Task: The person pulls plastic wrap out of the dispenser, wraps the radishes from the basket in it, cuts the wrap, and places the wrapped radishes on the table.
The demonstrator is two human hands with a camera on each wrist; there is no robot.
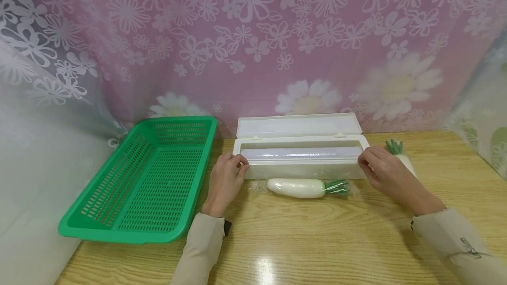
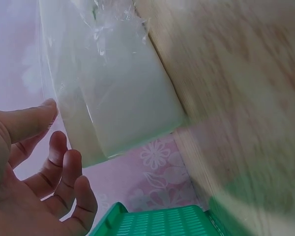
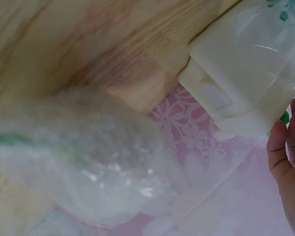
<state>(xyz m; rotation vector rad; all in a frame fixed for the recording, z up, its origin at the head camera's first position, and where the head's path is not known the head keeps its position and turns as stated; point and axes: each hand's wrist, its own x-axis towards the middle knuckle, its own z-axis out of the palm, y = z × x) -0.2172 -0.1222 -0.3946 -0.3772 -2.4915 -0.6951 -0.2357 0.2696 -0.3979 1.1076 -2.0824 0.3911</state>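
Note:
A long white cling film dispenser (image 1: 305,171) stands with its lid (image 1: 299,126) raised at the back. Inside lies a pale roll (image 1: 301,152). My left hand (image 1: 226,179) pinches the edge of the clear cling film (image 2: 119,29) between thumb and forefinger at the left front corner. At the opposite corner, my right hand (image 1: 390,175) pinches the film with its fingertips. In both wrist views, film hangs over the box's front. Just before the box lies a white radish (image 1: 297,188), green stalks to the right, with clear film around it.
To the left stands a green slotted plastic basket (image 1: 158,184). A second radish (image 1: 405,162) in shiny clear wrap lies beyond my right hand. Behind the wooden table (image 1: 309,241) hangs a pink flowered curtain (image 1: 253,78).

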